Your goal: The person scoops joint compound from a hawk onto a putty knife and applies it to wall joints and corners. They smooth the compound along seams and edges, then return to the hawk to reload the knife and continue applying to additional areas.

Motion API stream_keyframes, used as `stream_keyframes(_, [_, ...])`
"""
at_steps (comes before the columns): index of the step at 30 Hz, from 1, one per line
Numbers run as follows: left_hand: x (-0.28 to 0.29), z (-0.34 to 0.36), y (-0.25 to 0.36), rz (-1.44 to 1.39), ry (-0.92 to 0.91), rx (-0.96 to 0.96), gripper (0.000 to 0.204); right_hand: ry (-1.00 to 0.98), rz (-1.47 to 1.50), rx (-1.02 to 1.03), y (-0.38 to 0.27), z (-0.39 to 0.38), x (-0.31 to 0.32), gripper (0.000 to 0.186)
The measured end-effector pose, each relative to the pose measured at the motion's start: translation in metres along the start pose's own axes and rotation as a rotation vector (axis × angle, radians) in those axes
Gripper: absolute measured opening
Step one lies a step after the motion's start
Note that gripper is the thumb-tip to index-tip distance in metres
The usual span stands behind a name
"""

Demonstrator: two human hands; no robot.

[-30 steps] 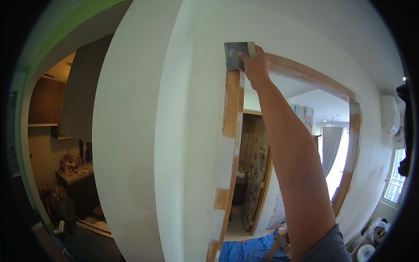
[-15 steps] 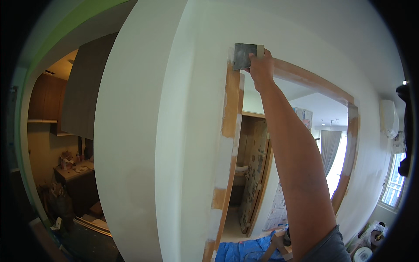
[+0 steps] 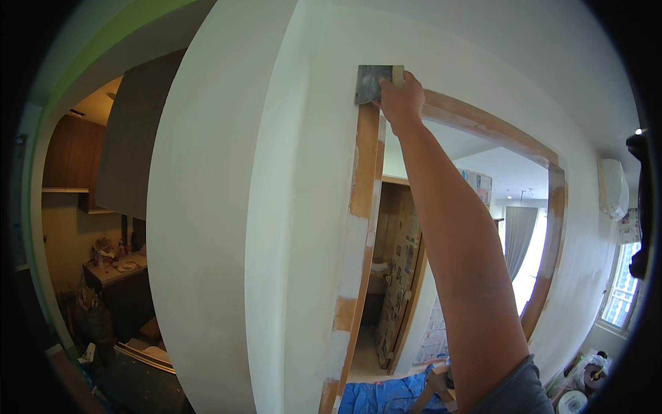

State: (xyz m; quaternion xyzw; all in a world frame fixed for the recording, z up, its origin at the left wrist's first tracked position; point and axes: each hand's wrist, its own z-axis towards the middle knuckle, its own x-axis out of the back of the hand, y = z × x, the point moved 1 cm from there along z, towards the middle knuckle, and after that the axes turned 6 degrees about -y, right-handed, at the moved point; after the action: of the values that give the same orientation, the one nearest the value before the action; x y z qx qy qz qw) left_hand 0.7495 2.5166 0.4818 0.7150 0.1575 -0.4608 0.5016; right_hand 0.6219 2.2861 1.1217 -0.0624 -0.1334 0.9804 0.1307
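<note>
High on the wall, my right hand point(image 3: 403, 100) is closed on a wide putty knife point(image 3: 374, 84). Its square grey metal blade lies against the top left corner of a door frame point(image 3: 367, 172), and a pale strip runs along the edge in my palm. My thumb presses on the blade's face. Patches of white filler cover parts of the frame's brown wood. My bare right forearm crosses the opening from the lower right. The left hand is out of view.
A white wall corner point(image 3: 265, 207) stands left of the frame. Through the opening are a blue sheet point(image 3: 386, 395) on the floor and a paper-covered door point(image 3: 400, 283). A dim kitchen counter point(image 3: 114, 269) is at far left, an air conditioner point(image 3: 612, 188) at far right.
My right hand has slid the putty knife a little left and slightly up over the frame's corner. The grip is the same.
</note>
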Motion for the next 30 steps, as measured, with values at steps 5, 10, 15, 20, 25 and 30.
stream_keyframes(5, [0.001, -0.001, 0.000, -0.011, 0.009, 0.009, 0.047, -0.025, -0.050, -0.006, -0.003, -0.001, 0.002, 0.036])
stream_keyframes(10, [0.001, -0.002, 0.001, -0.021, 0.019, 0.019, 0.047, 0.025, 0.034, 0.021, -0.001, -0.003, 0.002, 0.030])
stream_keyframes(15, [0.005, -0.004, 0.000, -0.065, 0.080, 0.037, 0.047, -0.222, 0.004, 0.013, 0.010, 0.012, 0.018, 0.044])
stream_keyframes(20, [0.006, 0.006, 0.001, -0.094, -0.033, 0.058, 0.047, -0.358, -0.213, 0.015, 0.008, 0.023, 0.060, 0.060])
stream_keyframes(25, [-0.009, 0.005, 0.006, -0.128, -0.038, 0.067, 0.047, -0.407, -0.183, 0.102, -0.037, -0.008, 0.129, 0.028])
stream_keyframes(30, [-0.041, 0.005, 0.021, -0.201, -0.052, -0.001, 0.050, -0.480, -0.288, 0.169, -0.045, -0.133, 0.222, 0.038])
